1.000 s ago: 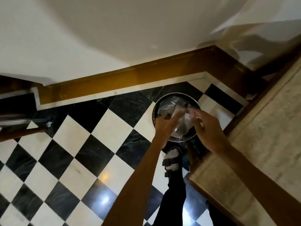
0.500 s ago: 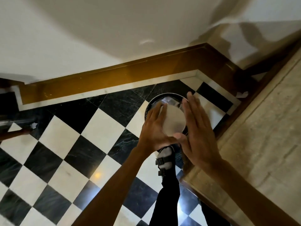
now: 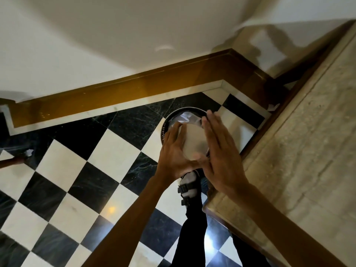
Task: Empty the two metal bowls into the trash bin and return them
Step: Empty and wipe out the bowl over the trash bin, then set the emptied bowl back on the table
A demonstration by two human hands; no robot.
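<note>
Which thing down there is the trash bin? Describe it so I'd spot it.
Find the floor corner where the brown skirting bends beside the stone counter. The bin stands there on the checkered tiles, under both hands: round, dark-rimmed, with a clear liner, the only round thing on the floor.

Floor point(image 3: 107, 151): black-and-white checkered tiles laid diagonally, glossy, w/ a light reflection nr the bottom centre. Skirting board point(image 3: 134, 85): brown wood, runs along the white wall point(image 3: 96, 35) and turns a corner at upper right. Surface point(image 3: 308, 151): beige stone slab at right, dark wood edging. Sandal point(image 3: 187, 185): grey, black straps, on a foot; black trouser leg point(image 3: 189, 237) below. Small white scrap point(image 3: 28, 152) at left, possibly paper.
</note>
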